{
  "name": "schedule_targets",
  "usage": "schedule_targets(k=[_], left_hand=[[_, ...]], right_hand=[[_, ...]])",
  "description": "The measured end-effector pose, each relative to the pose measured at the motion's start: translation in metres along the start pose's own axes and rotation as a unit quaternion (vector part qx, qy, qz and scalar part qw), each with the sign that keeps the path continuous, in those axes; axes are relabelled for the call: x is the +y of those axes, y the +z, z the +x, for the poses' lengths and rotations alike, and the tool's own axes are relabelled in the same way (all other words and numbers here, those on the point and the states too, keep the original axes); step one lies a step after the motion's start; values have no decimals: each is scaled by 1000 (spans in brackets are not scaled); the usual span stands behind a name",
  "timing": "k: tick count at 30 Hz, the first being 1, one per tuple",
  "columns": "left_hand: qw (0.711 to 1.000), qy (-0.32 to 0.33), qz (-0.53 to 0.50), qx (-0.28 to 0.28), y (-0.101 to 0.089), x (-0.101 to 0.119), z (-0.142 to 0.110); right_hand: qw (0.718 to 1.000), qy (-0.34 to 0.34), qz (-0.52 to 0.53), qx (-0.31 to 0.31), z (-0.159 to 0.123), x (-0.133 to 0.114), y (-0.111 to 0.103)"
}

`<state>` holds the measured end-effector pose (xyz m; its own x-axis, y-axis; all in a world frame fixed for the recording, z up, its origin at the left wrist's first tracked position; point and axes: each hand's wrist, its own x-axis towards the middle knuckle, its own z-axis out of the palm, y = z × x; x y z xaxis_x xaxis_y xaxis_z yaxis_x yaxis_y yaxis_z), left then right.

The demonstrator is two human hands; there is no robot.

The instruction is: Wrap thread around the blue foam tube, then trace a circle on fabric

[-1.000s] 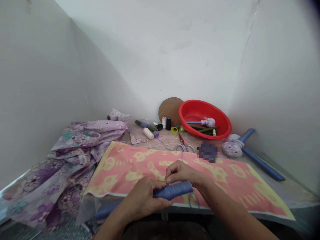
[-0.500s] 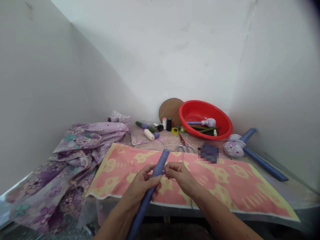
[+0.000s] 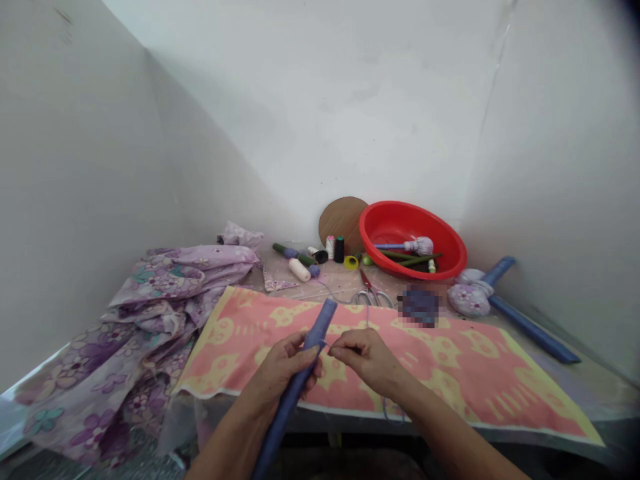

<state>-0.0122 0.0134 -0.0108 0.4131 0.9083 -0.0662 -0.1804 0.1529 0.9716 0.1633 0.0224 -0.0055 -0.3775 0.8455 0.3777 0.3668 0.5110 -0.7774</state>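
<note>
On a pink-and-yellow cloth (image 3: 345, 353), beside pale walls (image 3: 310, 100).

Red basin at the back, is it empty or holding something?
Holding something: green sticks and a pale bundle on a blue stick lie inside the basin.

Soft, even light, diagonal shadow on white wall (image 3: 320, 120), dark blurred upper-right corner
</note>
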Motion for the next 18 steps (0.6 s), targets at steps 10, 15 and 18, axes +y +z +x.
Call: schedule_targets(k=[10,15,18], left_hand=[[1000,15,2,-4,2,1,-2],[999,18,34,8,2,1,-1],[995,29,93,22,3,2,-1]], right_hand=[[994,-46,-95,6,-6,-2,5],[991,-63,-116,19,-9,-3,5],[989,-72,-129,23,-9,-1,5]])
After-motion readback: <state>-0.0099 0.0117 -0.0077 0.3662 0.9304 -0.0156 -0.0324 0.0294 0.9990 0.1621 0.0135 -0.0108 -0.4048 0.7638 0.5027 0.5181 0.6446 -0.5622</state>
